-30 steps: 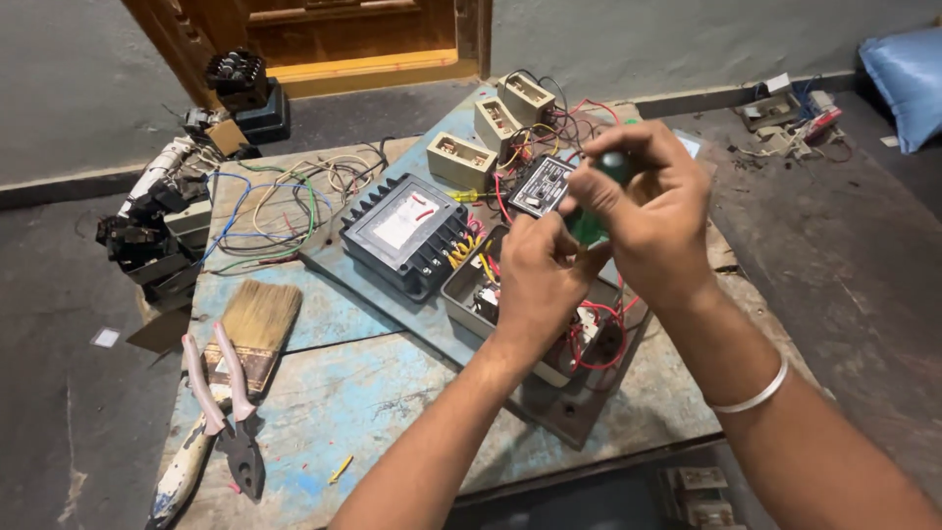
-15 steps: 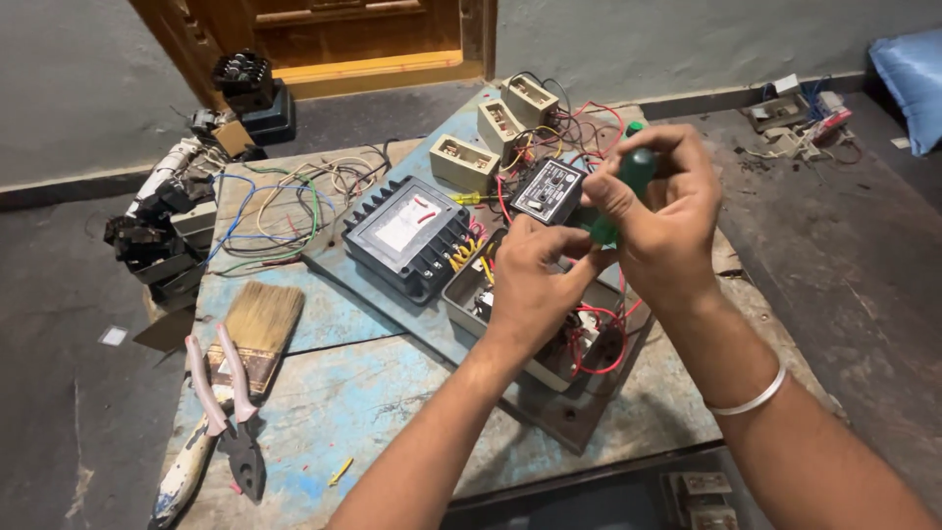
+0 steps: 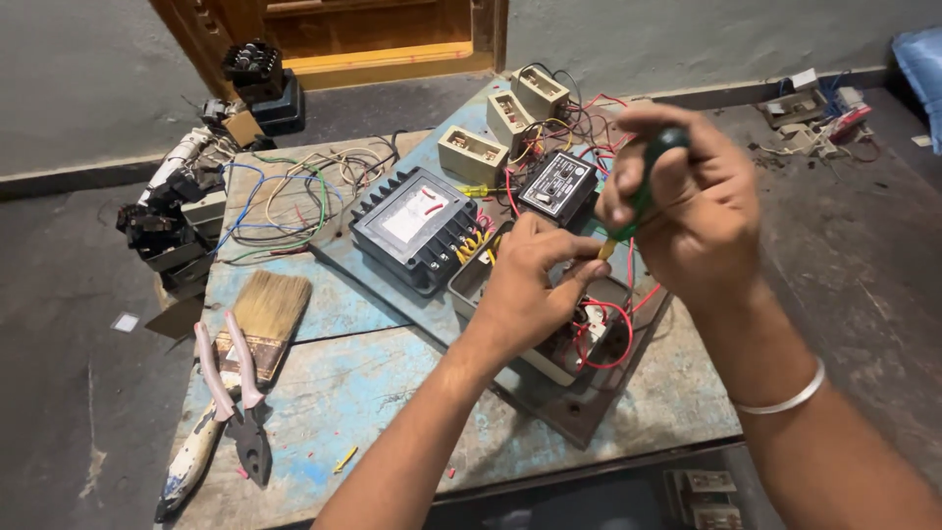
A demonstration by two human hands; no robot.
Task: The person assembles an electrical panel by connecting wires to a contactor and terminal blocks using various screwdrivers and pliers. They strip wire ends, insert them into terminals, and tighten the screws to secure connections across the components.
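The right hand (image 3: 702,211) has been shifting over the last second: a moment ago it was cupped close over the small black module (image 3: 558,185), hiding most of the green-handled screwdriver (image 3: 643,191), and now it is sitting a little further right and lower, so the module's labelled face is showing in full on the board. The fingers are closed tight round the green handle, the tool tilted with its yellow collar and tip pointing down and to the left. The left hand (image 3: 530,285) is resting over the open grey switch box (image 3: 549,324), its fingers curled together and pinching at something just where the screwdriver tip is arriving; what they are gripping I cannot tell. To me it looks like the work is settling onto one terminal inside that box. The box is lying near the middle of the worn blue table (image 3: 324,393), just right of the black meter (image 3: 412,226), with red wires (image 3: 613,334) looping out of its right end. Off to the left, pink-handled pliers (image 3: 235,393) and a paintbrush (image 3: 265,309) are lying untouched.
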